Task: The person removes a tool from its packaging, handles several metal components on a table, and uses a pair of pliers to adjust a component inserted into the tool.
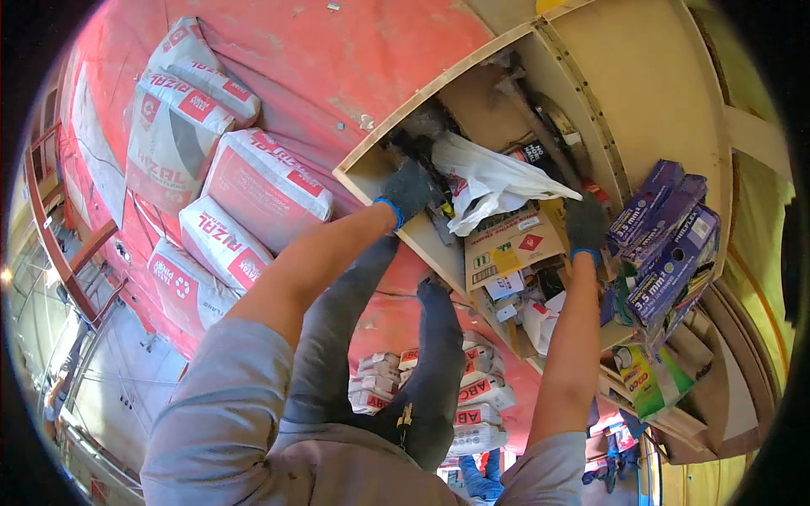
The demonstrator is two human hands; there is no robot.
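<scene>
A wooden chest (413,97) with a raised lid is open in front of me, full of loose items. A crumpled white plastic bag (506,181) lies across the items, pulled to a point at its right end. My right hand (585,223), in a dark glove, is closed on that end. My left hand (408,192), gloved too, is at the chest's near left rim, beside dark items and the bag's left side; its fingers are hidden. Below the bag is a brown cardboard box (516,249) with a red diamond mark. A long-handled tool (536,118) leans at the back.
Purple cartons (662,244) are stacked to the right, above a green-and-yellow package (654,379). Several filled cement-type sacks (261,194) lie on the red sheet (337,59) at left. More sacks (481,392) are stacked beyond my legs. Another person's blue-clad legs (481,481) show at the bottom.
</scene>
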